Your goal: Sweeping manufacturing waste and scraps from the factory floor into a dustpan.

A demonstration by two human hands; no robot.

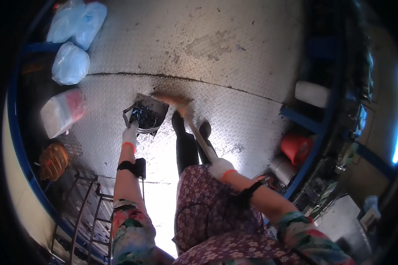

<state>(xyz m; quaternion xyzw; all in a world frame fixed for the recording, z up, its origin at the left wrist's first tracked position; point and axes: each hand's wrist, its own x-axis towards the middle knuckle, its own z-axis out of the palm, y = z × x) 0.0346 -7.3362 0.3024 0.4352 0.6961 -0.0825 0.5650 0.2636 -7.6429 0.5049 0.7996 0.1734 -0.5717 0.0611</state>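
Beside dustpan (147, 113) — pale bags (70, 64)

Embossed metal tread-plate floor (234, 48) gleams, grimy at twelve o'clock; dustpan (147, 112) looks dull dark metal; broom (185, 115) handle pale wood; bags (70, 64) at ten o'clock glossy plastic.

We reached our left arm forward and downward, nearly straight, with a black strap around the forearm, and our left hand (130, 134) in its white glove (orange at the cuff) was closed in a grip. Our right arm was bent across the body, a black band on its wrist, and our right hand (220, 168), gloved the same way, was clenched tight, well apart from the left.
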